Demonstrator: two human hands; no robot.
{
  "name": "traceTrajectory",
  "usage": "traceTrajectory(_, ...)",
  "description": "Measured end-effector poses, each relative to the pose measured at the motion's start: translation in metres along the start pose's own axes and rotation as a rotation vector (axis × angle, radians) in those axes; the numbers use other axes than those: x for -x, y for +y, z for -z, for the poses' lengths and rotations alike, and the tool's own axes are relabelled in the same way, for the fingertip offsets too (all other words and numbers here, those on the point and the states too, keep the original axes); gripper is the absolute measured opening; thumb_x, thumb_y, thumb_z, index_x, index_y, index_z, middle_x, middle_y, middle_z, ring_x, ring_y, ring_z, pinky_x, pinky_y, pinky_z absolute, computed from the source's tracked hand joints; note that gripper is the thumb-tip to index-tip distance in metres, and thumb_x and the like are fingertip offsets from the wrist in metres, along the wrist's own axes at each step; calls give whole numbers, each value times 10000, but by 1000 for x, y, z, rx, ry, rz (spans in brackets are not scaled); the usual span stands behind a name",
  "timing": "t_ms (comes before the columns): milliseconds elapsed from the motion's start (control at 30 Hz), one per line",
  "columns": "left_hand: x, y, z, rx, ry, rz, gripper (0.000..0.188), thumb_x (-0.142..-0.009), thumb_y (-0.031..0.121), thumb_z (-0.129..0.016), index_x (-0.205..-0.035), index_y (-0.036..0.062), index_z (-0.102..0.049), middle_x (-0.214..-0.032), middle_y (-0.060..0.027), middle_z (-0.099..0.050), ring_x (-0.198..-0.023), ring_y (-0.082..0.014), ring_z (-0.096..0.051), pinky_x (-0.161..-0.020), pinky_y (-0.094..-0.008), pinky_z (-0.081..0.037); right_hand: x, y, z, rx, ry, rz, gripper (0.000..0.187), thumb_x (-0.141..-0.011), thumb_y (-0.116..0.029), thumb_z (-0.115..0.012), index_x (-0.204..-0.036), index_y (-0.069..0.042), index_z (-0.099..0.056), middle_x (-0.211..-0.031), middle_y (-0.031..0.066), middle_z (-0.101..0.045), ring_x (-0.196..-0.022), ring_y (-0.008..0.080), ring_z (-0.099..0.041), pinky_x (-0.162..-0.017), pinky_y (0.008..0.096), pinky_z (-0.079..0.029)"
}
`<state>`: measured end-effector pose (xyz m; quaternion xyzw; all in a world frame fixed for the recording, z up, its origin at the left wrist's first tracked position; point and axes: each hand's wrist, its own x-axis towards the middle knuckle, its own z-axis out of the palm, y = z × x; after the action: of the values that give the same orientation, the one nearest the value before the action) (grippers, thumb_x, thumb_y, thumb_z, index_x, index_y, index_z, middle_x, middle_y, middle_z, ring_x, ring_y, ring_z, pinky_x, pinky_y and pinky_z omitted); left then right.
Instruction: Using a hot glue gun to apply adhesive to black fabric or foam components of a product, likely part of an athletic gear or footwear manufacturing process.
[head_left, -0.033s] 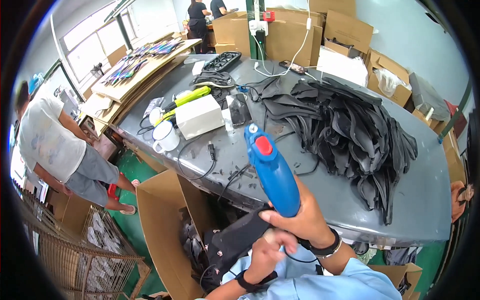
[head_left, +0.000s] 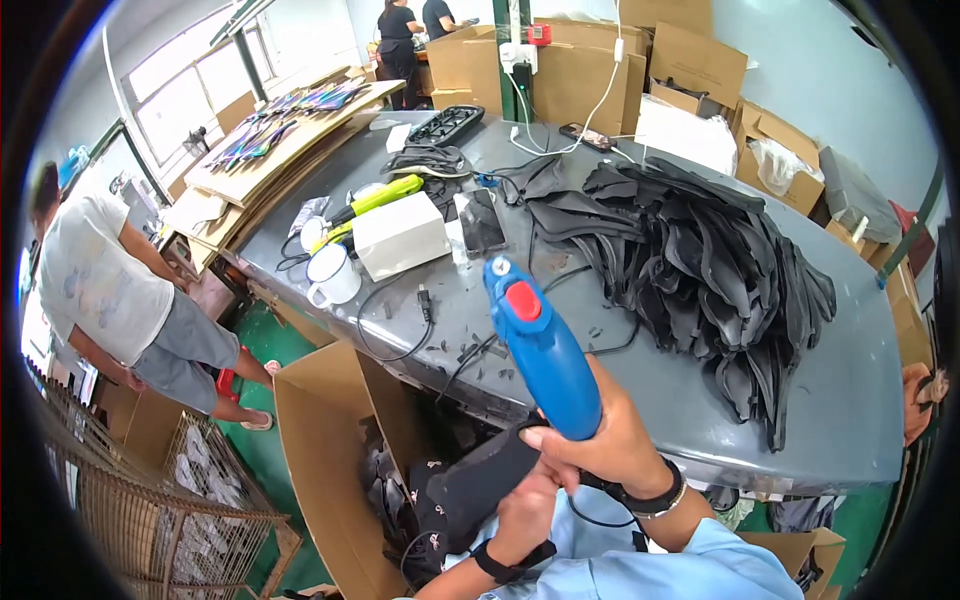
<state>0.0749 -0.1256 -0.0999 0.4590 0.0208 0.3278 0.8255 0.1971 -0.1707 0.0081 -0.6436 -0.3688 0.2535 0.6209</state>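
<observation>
My right hand is wrapped round a blue handheld power tool with a red button, its upper end tilted away over the table edge. Just below, my left hand is closed, fingers curled against a black padded fabric piece. That piece slopes down toward the lap beside an open cardboard box. What lies between my left fingers is partly hidden, and the tool's lower end is hidden behind my right hand. A thin black cord loops beside my right wrist.
On the grey table lies a large heap of black curved pieces. Nearby are a white box, an enamel mug, a phone, a loose plug and black scraps. A person stands at left beside a wire basket.
My left hand has moved slightly up and closed against the black piece near my right hand. The blue tool has shifted a little left and down.
</observation>
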Motion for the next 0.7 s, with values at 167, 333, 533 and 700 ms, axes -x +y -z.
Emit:
traceTrajectory(167, -36, 38, -2, 208, 254, 7, 604, -884, 498, -563, -1250, 43, -409, -1180, -95, -509, -1103, -227, -495, -1034, -392, -344, 3, 2, 0, 165, 25, 135, 602, -661, -241, -848, -1087, 7, -503, -866, 44, -589, -794, 128, -561, -734, 286, -459)
traceTrajectory(333, -56, 66, 12, 87, 304, -389, 519, -949, 419, -481, -1286, 35, -396, -1287, -162, -470, -1174, -299, -492, -997, -400, -436, 33, 20, -8, 428, -8, 103, 655, -679, -368, -820, -1079, 26, -484, -723, 150, -648, -644, 295, -672, -591, 364, -531)
traceTrajectory(533, -61, 73, 18, 25, 405, -598, 550, -931, 435, -502, -1298, 42, -385, -1328, -185, -447, -1215, -332, -473, -1006, -409, -440, 52, 33, -27, 567, -109, 269, 596, -673, -329, -834, -992, 32, -482, -722, 157, -634, -614, 267, -671, -557, 343, -531)
traceTrajectory(700, -61, 71, 22, -8, 436, -634, 594, -877, 441, -601, -1266, 34, -412, -1298, -225, -474, -1211, -341, -483, -982, -425, -452, 51, 30, -29, 564, -126, 277, 602, -667, -321, -838, -1000, 38, -487, -714, 145, -633, -585, 266, -666, -537, 334, -526)
